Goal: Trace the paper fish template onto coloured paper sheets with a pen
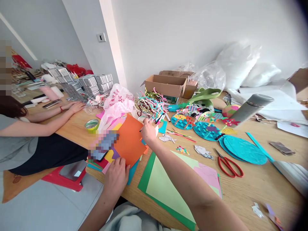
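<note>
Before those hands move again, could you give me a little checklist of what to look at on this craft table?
1. Left hand at the orange rectangular paper sheet: ok, resting at its near edge.
2. Right hand grip: cannot tell, fingertips partly hidden.
3. Paper pile free of the black smartphone: not ok, phone lies on top.
4. Red-handled metal scissors apart from both hands: ok.
5. Pale green paper sheet untouched by right forearm: cannot tell, arm crosses above.

Red characters (pixel 117 95) mark the pale pink plastic bag (pixel 120 106) — too creased and small to make out.
</note>
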`<state>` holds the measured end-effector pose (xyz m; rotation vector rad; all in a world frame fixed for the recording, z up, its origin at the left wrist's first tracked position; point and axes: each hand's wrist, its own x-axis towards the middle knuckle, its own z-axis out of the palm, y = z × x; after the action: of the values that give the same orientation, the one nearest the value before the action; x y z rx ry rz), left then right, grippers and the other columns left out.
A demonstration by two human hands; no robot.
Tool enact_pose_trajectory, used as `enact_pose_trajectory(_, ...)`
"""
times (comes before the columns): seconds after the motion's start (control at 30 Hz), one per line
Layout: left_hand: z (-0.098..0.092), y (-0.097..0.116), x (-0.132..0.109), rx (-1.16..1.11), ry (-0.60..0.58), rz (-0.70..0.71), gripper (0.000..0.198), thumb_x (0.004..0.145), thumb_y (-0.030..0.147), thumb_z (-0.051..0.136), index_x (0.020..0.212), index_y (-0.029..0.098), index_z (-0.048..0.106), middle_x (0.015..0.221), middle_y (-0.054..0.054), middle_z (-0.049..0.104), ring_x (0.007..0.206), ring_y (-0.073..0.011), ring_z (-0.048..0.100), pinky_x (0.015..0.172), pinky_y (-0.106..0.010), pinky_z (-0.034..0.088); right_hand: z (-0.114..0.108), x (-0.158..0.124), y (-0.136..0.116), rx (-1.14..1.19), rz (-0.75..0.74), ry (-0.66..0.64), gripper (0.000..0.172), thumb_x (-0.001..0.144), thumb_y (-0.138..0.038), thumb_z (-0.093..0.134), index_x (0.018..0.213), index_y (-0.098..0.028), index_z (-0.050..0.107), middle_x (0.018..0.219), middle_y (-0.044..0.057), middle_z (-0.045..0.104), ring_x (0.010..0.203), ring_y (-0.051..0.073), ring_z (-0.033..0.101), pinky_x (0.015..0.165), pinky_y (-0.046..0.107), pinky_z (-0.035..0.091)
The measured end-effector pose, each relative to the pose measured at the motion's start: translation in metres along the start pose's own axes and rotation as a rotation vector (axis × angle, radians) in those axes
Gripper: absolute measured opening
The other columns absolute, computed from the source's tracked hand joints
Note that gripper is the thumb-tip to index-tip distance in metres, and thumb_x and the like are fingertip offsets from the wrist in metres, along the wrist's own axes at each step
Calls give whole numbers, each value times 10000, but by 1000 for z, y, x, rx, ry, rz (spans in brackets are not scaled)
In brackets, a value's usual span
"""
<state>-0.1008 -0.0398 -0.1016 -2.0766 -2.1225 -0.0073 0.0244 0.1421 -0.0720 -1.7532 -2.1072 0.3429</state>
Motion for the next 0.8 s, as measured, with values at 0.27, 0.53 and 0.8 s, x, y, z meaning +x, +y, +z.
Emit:
enact_pose_trajectory(0.27, 1, 0, -1, -14, 18, -8, 156, 919, 236, 466, 924, 136, 584, 918, -90, 573, 845, -245, 583, 755, -353, 445, 2, 6, 1, 74, 3, 55, 327, 801, -27, 386, 1090, -179, 399, 1081, 125, 542, 870, 219, 614, 669, 310, 414)
enact_pose_trajectory(0.53, -1, 1, 1, 17, -8, -24, 181, 924, 256, 455, 922, 133, 587, 917, -97, 566, 857, -247, 580, 763, -351, 448, 2, 16, 0, 127, -19, 97, 348, 787, -19, 375, 1097, -171, 417, 1076, 127, 541, 871, 225, 587, 684, 314, 413)
enact_pose_trajectory(0.8, -2, 2, 1, 41, -2, -13, 232, 939, 275, 412, 920, 128, 590, 886, -106, 573, 835, -254, 572, 735, -358, 441, -8, 32, -6, 166, -78, 137, 357, 794, -18, 347, 1110, -167, 417, 1058, 122, 549, 885, 216, 549, 734, 302, 400)
